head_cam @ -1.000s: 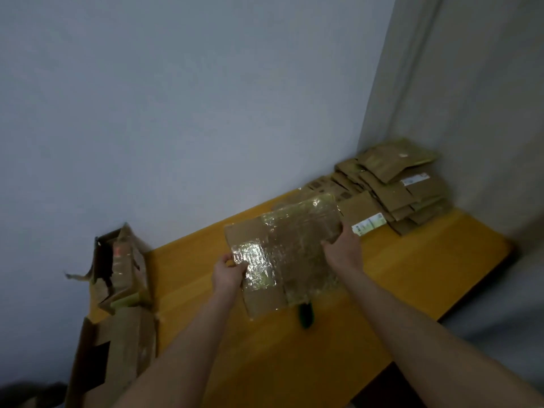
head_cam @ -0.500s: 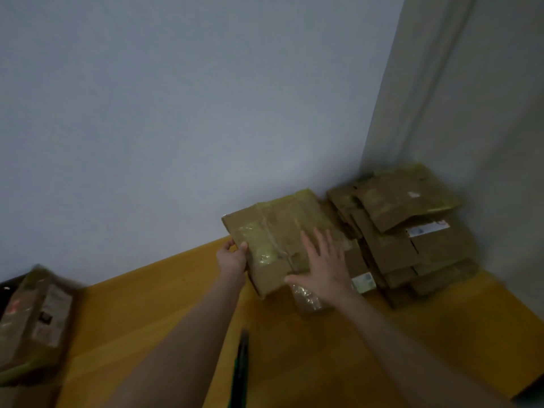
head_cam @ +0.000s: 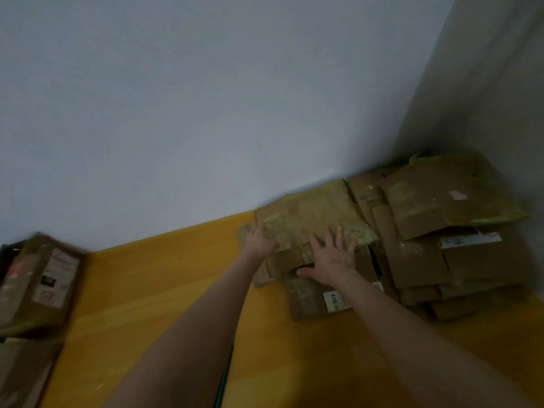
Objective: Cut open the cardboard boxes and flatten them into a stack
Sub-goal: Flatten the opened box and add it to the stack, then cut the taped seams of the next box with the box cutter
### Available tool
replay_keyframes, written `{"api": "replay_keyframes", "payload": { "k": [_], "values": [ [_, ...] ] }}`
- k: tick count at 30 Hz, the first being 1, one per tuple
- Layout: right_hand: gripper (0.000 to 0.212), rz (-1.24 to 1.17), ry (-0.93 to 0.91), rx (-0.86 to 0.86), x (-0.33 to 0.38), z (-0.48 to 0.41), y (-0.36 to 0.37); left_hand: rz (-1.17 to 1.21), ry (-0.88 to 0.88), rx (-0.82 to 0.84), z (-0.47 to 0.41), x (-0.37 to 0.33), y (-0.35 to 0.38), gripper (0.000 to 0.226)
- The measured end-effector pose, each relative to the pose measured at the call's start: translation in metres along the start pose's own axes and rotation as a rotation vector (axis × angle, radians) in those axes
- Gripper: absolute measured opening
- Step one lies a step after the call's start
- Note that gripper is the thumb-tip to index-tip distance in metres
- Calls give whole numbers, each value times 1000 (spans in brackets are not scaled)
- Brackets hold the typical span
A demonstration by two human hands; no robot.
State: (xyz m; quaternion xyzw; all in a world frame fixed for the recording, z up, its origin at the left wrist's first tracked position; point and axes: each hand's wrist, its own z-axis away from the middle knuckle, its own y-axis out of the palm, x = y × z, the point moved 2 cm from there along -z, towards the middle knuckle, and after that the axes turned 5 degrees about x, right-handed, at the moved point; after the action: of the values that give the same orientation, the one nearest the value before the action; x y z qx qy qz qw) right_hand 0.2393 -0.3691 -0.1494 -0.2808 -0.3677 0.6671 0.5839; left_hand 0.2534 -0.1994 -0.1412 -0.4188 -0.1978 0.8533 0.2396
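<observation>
A flattened, tape-covered cardboard box (head_cam: 312, 219) lies at the back of the yellow table (head_cam: 164, 304), against the wall and on top of other flat cardboard. My left hand (head_cam: 260, 241) grips its left edge. My right hand (head_cam: 334, 254) presses flat on its near part with fingers spread. To the right, a stack of flattened boxes (head_cam: 447, 231) fills the corner. A flat piece with a white barcode label (head_cam: 335, 301) lies under my right wrist.
Unflattened cardboard boxes (head_cam: 38, 278) stand at the table's left edge. A thin dark green tool (head_cam: 222, 381) lies on the table between my forearms. The blue-grey wall runs behind, and a grey wall closes the right side.
Both hands carried the flattened box away from me and to the right, then laid it down by the stack. My right hand went from holding its edge to pressing flat on top.
</observation>
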Motion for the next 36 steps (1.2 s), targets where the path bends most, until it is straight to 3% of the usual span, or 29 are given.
{"api": "replay_keyframes", "payload": {
  "k": [2, 8, 13, 19, 25, 28, 32, 36],
  "values": [
    [97, -15, -30, -43, 10, 1, -4, -211, 78, -47, 11, 10, -5, 56],
    [55, -63, -106, -202, 76, 4, -18, -414, -8, -99, 54, 58, -38, 57],
    [54, -69, -241, -206, 177, 24, -12, -404, -75, -215, 89, 121, -111, 62],
    [51, -111, -315, -166, 306, 44, 5, -395, -25, -307, 114, 204, -197, 67],
    [53, -228, -263, -97, 433, 54, 42, -601, 146, -611, 134, 289, -290, 89],
    [56, -380, -292, -12, 487, 68, 67, -562, 37, -693, 139, 331, -341, 101],
    [54, -497, -231, 25, 516, 75, 81, -367, -196, -570, 130, 370, -375, 113],
    [46, -570, -148, 57, 508, 76, 89, -149, -203, -478, 120, 391, -379, 114]
  ]
}}
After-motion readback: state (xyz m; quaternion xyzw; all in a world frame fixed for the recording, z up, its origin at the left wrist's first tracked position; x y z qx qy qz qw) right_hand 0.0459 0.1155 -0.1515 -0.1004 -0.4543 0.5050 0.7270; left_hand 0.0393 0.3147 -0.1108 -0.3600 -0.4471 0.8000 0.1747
